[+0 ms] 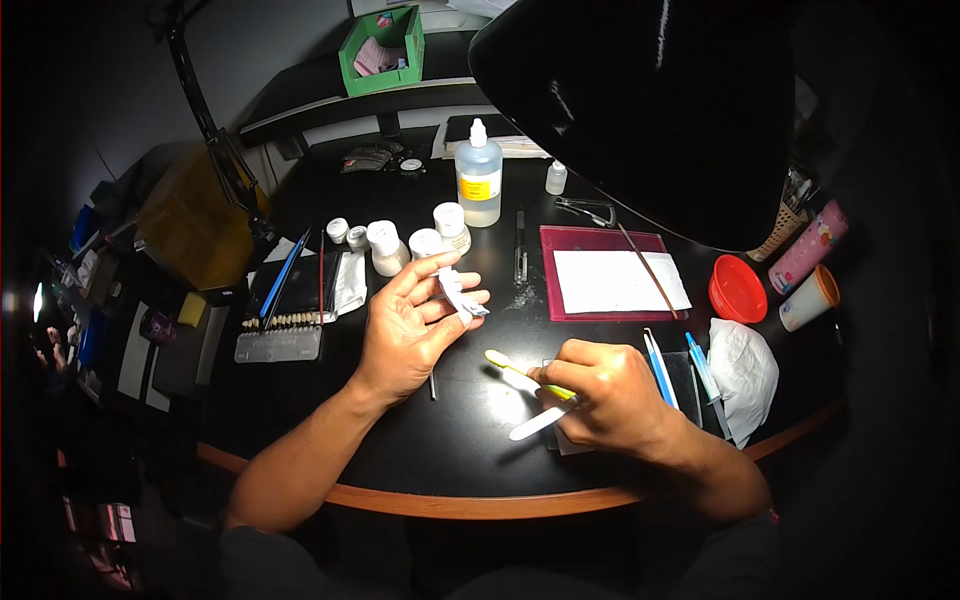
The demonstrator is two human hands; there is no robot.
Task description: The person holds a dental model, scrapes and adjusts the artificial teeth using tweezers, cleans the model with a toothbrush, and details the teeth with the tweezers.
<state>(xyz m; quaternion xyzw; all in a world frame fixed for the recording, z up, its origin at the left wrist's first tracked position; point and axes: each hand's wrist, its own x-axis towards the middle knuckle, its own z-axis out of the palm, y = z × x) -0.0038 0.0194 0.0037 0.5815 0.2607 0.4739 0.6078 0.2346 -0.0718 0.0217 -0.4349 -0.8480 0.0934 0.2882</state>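
My left hand [410,330] is raised over the table, palm up. Between its thumb and fingers it pinches a small white curved piece [457,292] that looks like part of a dental cast. My right hand [610,395], closed just above the tabletop, grips a slim yellow-and-white stick [515,372] whose rounded yellow end points left. A white flat-ended handle [543,423] sticks out below the same hand. Beyond my left fingers stand several white-capped jars [388,250]. To the right of my right hand lie a blue-and-white pen-like tool [659,368] and a blue-ended syringe [702,367].
A clear dropper bottle [479,187] stands at the back. A magenta tray [550,290] bears white paper and a brush. Farther right are a red bowl [738,289], a cup [808,300] and crumpled tissue [745,375]. A tooth shade guide [278,344] lies left. A black lamp hood [640,110] hangs overhead.
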